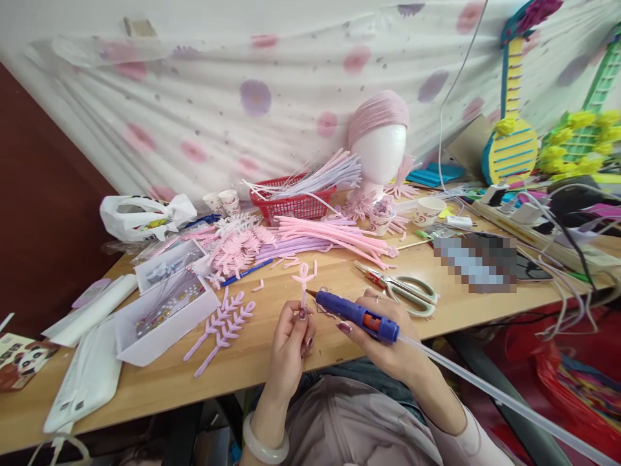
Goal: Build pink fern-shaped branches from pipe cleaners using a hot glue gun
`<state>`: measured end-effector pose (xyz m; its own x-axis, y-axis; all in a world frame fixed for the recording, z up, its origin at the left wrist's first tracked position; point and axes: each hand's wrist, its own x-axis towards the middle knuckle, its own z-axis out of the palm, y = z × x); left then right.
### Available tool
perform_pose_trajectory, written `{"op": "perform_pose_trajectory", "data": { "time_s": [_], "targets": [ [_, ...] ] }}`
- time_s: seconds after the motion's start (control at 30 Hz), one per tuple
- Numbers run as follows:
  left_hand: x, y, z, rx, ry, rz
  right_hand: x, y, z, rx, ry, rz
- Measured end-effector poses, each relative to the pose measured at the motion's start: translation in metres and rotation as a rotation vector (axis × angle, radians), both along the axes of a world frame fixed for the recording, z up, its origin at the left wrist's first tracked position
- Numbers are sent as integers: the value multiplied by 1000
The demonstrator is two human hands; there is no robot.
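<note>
My left hand point(290, 343) pinches the stem of a small pink pipe-cleaner piece point(303, 279) and holds it upright above the table's front edge. My right hand point(388, 336) grips a blue glue gun point(356, 314), whose nozzle points left and touches the stem just above my left fingers. A clear glue stick point(490, 391) trails from the gun's back toward the lower right. Two pink pipe-cleaner fronds point(220, 327) lie on the wooden table point(272, 362) to the left of my hands.
Scissors point(405, 289) lie just behind my right hand. Piles of pink and lilac pipe cleaners point(320, 236), a red basket point(291, 204), white trays point(165, 310), paper cups, a white mannequin head point(381, 152) and a power strip with cables at right crowd the table.
</note>
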<state>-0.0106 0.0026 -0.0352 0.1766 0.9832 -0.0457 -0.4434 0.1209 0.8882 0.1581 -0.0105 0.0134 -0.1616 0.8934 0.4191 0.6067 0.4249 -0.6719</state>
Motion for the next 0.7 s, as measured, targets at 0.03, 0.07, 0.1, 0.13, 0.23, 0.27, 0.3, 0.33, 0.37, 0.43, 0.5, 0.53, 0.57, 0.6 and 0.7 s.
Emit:
{"op": "perform_pose_trajectory", "data": {
  "time_s": [0.03, 0.07, 0.1, 0.13, 0.23, 0.27, 0.3, 0.33, 0.37, 0.43, 0.5, 0.53, 0.57, 0.6, 0.7],
  "targets": [
    [0, 0, 1, -2, -1, 1, 0, 0, 1, -9, -3, 1],
    [0, 0, 1, -5, -2, 3, 1, 0, 1, -18, -10, 2],
    [1, 0, 2, -6, -2, 6, 2, 0, 1, -26, -18, -4],
    [1, 0, 2, -8, -3, 10, 5, 0, 1, -30, -27, -16],
    [1, -1, 2, -19, -21, 29, 23, 1, -1, -28, -20, -128],
    [2, -1, 2, -23, -32, 45, 34, 2, -2, -29, -6, -201],
    [2, -1, 2, -27, -47, 65, 46, 2, -3, -37, 6, -289],
    [2, -1, 2, -29, -64, 94, 60, 2, -4, -50, 13, -395],
    [2, 0, 3, -29, -83, 126, 74, 3, -5, -79, 3, -502],
    [3, 0, 5, -28, -123, 188, 101, 6, -5, -147, -51, -656],
    [3, 0, 7, -25, -159, 227, 122, 13, -5, -222, -82, -742],
    [3, 0, 8, -23, -175, 242, 128, 18, -6, -264, -87, -772],
    [4, 0, 8, -21, -189, 254, 133, 22, -7, -300, -92, -801],
    [4, 0, 9, -20, -198, 266, 135, 27, -9, -327, -100, -825],
    [3, 0, 9, -17, -210, 306, 138, 29, -14, -332, -141, -879]
  ]
}}
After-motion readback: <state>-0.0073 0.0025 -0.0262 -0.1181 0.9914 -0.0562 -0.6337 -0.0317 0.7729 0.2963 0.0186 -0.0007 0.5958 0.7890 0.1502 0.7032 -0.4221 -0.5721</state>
